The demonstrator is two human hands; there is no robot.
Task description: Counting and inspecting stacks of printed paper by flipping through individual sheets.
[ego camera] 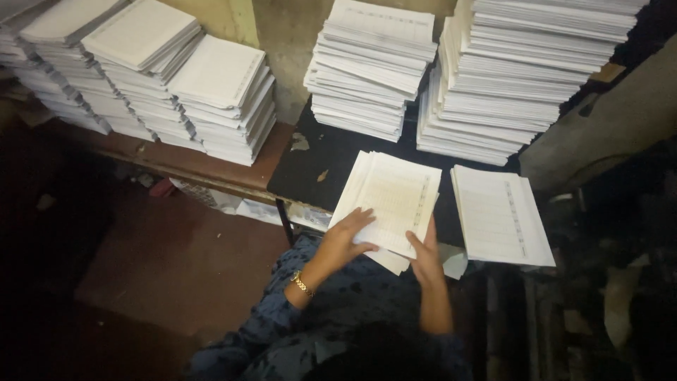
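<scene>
Dim workroom, red-brown floor (pixel 176 261). Landmark: black table (pixel 331 159). Left of it, white paper stacks (pixel 148 70) on brown bench (pixel 204 164). Left hand (pixel 345 236), gold bracelet (pixel 302 283) at wrist, grip clasping loose printed sheets (pixel 391 201) at table's front edge. Right hand (pixel 427 257) clasps same sheets from below. Right on table: flat sheet pile (pixel 501 215). Rear: two tall stacks (pixel 458 70).
</scene>
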